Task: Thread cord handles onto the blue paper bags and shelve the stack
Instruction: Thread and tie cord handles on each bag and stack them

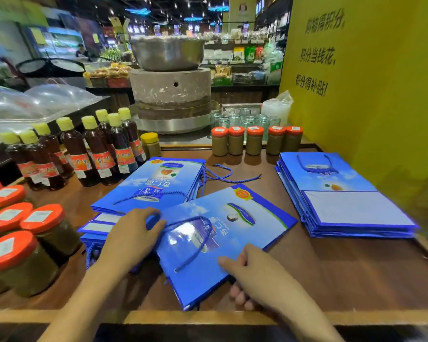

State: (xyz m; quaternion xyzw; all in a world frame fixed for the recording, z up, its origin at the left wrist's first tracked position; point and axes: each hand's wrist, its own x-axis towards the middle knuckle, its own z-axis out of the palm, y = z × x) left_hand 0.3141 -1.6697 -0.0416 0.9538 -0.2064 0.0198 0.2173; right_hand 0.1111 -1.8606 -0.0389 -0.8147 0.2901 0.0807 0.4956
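Nearest to you, your right hand (255, 275) grips the near edge of one blue paper bag (223, 245), with the thumb on top and the fingers curled below it. This bag lies flat and turned at an angle on the brown table (331, 267), in the middle, close to the front edge. A blue cord handle (198, 250) makes a loop over its printed face. Your left hand (134, 233) is at the left corner of the same bag; its fingers are curled round the edge there, just where the cord begins.

Behind your left hand, the left stack of bags (153, 183) lies flat, and the held bag partly overlaps it. A few loose cords (223, 177) lie on the table just beside this stack. The right stack of bags (339, 193) lies well apart, near the yellow wall (368, 95).

At the left edge stand jars with orange lids (35, 233), and behind them dark bottles with yellow caps (97, 154). At the far edge of the table there is a row of small jars (255, 140), then empty glass jars (245, 119), and a stone mill (171, 92) with a metal basin (168, 54) on top
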